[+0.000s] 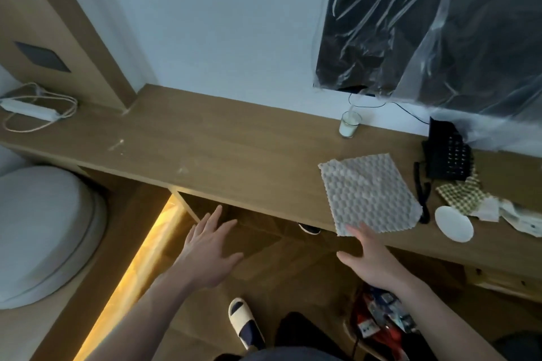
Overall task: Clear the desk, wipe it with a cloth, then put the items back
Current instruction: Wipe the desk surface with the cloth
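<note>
A wooden desk (234,138) runs along a white wall. A white honeycomb cloth (369,195) lies flat left of the phone (447,155), overhanging the desk's edge. Both hands, left (209,249) and right (371,258), spread-fingered, hold nothing.

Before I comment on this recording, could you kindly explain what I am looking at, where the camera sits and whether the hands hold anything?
There is no machine here: a person wears a camera on the head, looking down at both bare hands. The left hand is spread in the air below the desk edge and holds nothing. The right hand is open, its fingertips reaching the near edge of a white dimpled cloth lying flat on the desk. Also on the desk: a small glass, a black telephone, a white round dish, a checked cloth and a power strip.
</note>
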A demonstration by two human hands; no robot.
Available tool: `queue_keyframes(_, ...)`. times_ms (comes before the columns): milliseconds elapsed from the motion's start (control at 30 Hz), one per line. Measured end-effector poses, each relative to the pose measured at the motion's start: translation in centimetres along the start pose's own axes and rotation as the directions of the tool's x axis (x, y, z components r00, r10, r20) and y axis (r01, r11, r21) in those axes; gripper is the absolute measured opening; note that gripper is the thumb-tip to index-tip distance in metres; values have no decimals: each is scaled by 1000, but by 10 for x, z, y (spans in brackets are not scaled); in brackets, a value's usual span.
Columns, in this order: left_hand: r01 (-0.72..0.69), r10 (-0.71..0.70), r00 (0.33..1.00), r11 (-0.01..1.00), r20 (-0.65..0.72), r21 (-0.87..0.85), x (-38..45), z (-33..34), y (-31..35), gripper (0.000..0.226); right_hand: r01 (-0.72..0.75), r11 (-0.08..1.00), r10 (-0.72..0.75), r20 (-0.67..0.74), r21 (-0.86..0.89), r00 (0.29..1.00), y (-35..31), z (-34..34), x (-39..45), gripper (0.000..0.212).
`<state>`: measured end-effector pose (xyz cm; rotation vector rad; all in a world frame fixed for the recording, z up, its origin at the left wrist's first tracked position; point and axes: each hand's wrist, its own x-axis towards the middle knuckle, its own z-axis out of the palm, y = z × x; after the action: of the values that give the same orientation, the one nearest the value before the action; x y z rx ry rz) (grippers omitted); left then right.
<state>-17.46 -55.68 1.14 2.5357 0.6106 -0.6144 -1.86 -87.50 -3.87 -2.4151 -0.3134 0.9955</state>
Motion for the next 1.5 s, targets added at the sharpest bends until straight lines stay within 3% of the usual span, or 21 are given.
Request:
queue_keyframes(567, 6, -23, 989, 994, 149, 111, 152, -67, -60, 77, -237, 971, 232, -132, -23, 964, -16, -17, 164, 82)
queue_keyframes(833, 43, -53, 991, 995, 120, 86, 203, -97, -100, 77, -484, 875, 482, -112, 10, 869, -34, 2, 227, 88)
queue_keyframes(1200, -109, 88, 975, 989, 202, 98, 242, -143, -174, 73, -518, 854, 519, -129, 40, 845, -130, 77, 236, 89)
queue_keyframes(1367, -158, 131, 969, 981, 209, 116, 252, -176, -232, 72, -460, 888, 460, -103, 19, 882, -215, 145, 240, 83)
queue_keyframes(1500, -124, 84, 958, 984, 274, 130, 258, -187, -285, 73, -378, 925, 379, -96, 29, 920, -259, 185, 244, 74)
